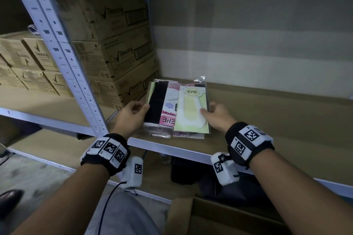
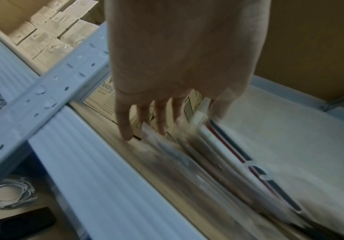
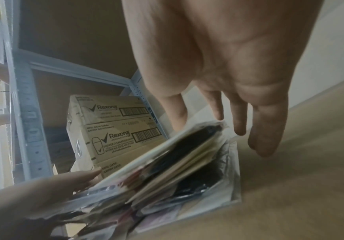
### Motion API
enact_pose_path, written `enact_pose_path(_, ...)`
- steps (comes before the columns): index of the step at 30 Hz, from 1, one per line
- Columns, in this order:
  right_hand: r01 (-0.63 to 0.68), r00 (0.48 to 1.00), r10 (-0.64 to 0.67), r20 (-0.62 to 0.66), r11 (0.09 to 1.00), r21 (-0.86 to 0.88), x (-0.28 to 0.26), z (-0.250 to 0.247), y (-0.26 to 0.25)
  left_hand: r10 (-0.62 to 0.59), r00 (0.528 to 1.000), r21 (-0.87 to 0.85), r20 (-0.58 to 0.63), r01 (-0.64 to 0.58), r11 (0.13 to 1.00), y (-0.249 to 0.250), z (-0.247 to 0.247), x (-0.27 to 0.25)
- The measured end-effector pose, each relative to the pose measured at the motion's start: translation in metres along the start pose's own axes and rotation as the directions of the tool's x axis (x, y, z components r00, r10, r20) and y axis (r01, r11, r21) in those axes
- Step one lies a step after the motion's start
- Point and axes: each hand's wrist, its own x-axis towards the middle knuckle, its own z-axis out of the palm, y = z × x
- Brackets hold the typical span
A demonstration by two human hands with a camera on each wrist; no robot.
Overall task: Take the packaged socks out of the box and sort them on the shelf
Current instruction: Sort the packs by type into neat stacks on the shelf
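A stack of packaged socks (image 1: 177, 105) lies flat on the brown shelf board (image 1: 267, 120), near its front edge. On top are a pale green ENE package (image 1: 191, 112) and a black-sock package (image 1: 156, 101). My left hand (image 1: 141, 108) rests against the stack's left edge, fingers (image 2: 126, 129) reaching down beside it. My right hand (image 1: 210, 110) is at the right edge with its thumb on the green package and its fingers (image 3: 261, 138) straight beside the stack (image 3: 177, 162). The open cardboard box (image 1: 219, 215) stands below the shelf; its inside is dark.
Stacked Rexona cartons (image 1: 118, 59) stand just left of the socks, behind a perforated metal upright (image 1: 63, 53). Smaller Rexona boxes (image 1: 28, 66) fill the bay to the left. Bare shelf board stretches to the right of the stack. The metal front rail (image 1: 172, 148) runs under my wrists.
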Motion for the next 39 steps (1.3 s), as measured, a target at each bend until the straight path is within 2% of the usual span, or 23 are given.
enact_pose_path(3,-0.026,0.997,0.028,0.078,0.999,-0.027,-0.001,0.005,0.005,-0.110,0.988,0.039,0.106,0.107,0.994,-0.006,0.000,-0.008)
enact_pose_path(7,-0.016,0.997,0.013,0.078,0.999,0.039,0.000,0.013,0.007,-0.118,0.984,0.071,0.133,0.109,0.991,-0.008,0.005,-0.011)
enact_pose_path(21,0.010,0.999,-0.010,0.050,1.000,-0.006,0.030,0.033,-0.002,-0.118,0.988,0.081,0.101,0.110,0.991,-0.002,0.011,0.019)
enact_pose_path(27,-0.001,0.999,0.001,0.035,1.000,0.010,0.050,0.041,-0.003,-0.143,0.982,0.091,0.125,0.132,0.987,-0.004,0.013,0.043)
enact_pose_path(39,-0.047,0.997,0.048,0.053,0.999,-0.021,0.058,0.038,-0.007,-0.093,0.992,0.207,0.084,0.074,0.976,-0.006,0.009,0.056)
